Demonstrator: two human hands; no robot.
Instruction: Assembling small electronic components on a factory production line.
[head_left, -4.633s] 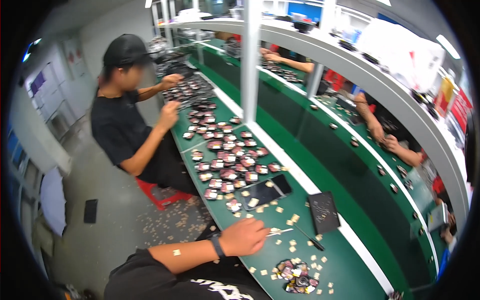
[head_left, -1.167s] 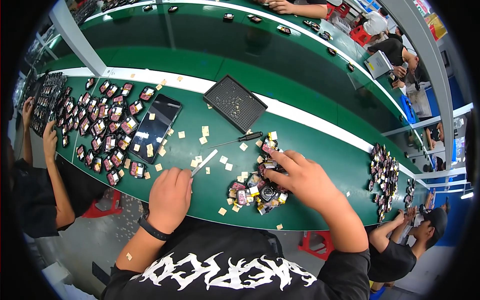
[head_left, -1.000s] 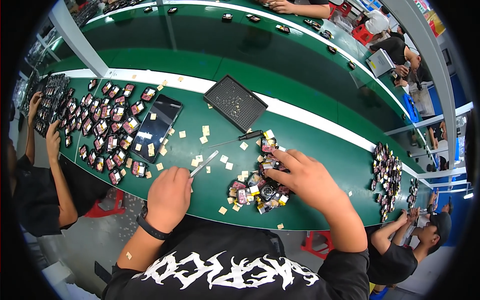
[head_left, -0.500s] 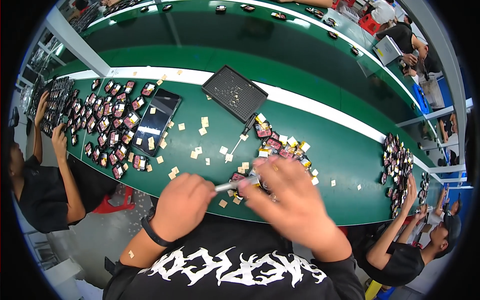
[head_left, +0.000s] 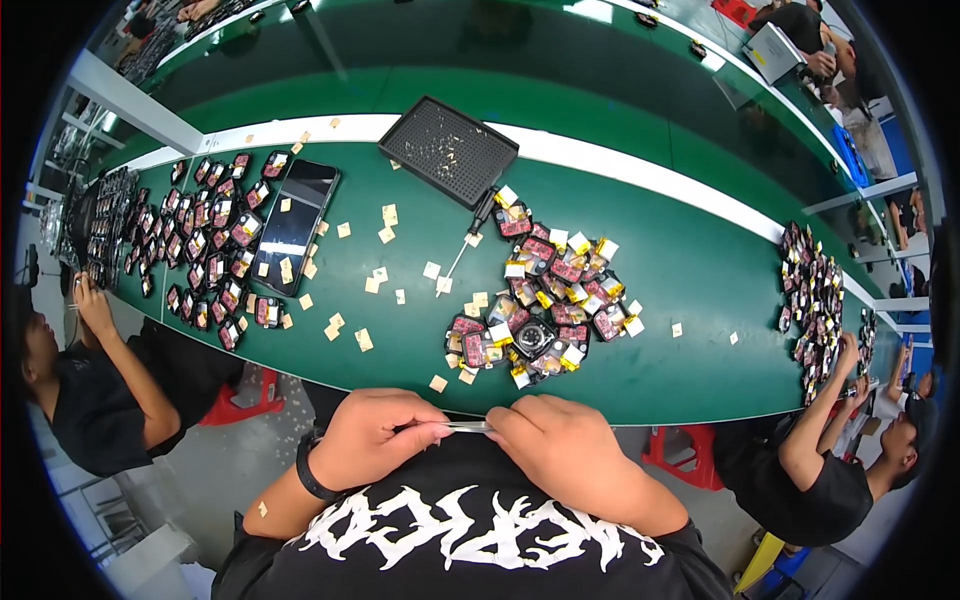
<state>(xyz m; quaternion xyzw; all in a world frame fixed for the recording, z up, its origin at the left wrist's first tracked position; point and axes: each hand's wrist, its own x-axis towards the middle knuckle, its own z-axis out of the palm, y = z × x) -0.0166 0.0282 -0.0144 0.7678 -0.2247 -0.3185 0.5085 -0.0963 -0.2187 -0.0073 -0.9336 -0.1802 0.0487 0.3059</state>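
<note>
My left hand (head_left: 385, 435) and my right hand (head_left: 552, 445) are close together in front of the table's near edge. Both are closed, pinching opposite ends of a thin silvery tool, which looks like tweezers (head_left: 467, 427). Fingers hide its ends, and any small piece held there cannot be made out. Just beyond lies a pile of small black-cased units (head_left: 520, 300) with red circuit boards, yellow tape and white pads. On the near part of the pile, one unit with a round dark face (head_left: 534, 338) lies face up.
A screwdriver (head_left: 468, 237) rests by a black perforated tray (head_left: 447, 150). Small tan squares (head_left: 387, 235) are scattered about the green table (head_left: 690, 370). Left of them are a dark phone (head_left: 297, 225) and many more units (head_left: 205, 240). Co-workers sit at both sides; another pile (head_left: 812, 300) lies right.
Both hands have drawn back from the pile toward my body with the tweezers. My right hand, blurred over the units before, now pinches near the left. The pile's near part is uncovered.
</note>
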